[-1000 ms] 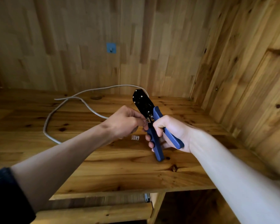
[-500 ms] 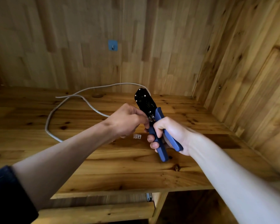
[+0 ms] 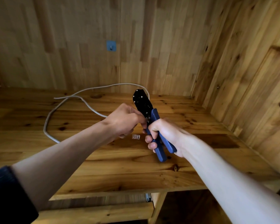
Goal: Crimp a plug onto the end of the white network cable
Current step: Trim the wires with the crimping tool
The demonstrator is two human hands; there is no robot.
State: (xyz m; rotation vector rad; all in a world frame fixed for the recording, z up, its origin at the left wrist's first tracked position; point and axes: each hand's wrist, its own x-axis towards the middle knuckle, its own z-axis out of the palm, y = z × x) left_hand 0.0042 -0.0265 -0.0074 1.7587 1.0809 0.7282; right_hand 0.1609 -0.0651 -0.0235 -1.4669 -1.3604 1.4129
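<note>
Crimping stage: judged at the squeeze or just short of it, with the cable end brought to the crimping tool [image 3: 143,105] and the two blue handles drawn near each other but not fully together.
Right hand [image 3: 166,131]: clenched round both handles below the tool's black head; held the tool clear of the table [image 3: 103,160], tilted, head pointing up and away.
Left hand [image 3: 124,120]: pressed against the tool's left side at the slot under the head; fingertips pinched on something small there, taken to be the cable end with its plug, mostly hidden by the fingers.
Plug at the slot [image 3: 147,119]: seen only as a small pale glint between the left fingertips and the tool; too small to tell how far seated.
White cable [image 3: 45,128]: led off from behind the left hand to the left of the tool, looped wide over the table and curved back behind the tool's head; working end out of sight in the left hand.
Spare plug [image 3: 136,136]: clear, lay on the table just left of the tool's handles, beneath the left hand, touched by neither hand.
Done, as far as shown: tool taken up, cable end carried to the slot, plug apparently fitted.
Left to do, by judgement: full squeeze, release of the handles, withdrawal of the cable, check of the crimp.
Not shown: stripping and wire order inside the plug.
Blue wall hook [image 3: 111,45]: well above the tool, to its left, on the wooden wall.
</note>
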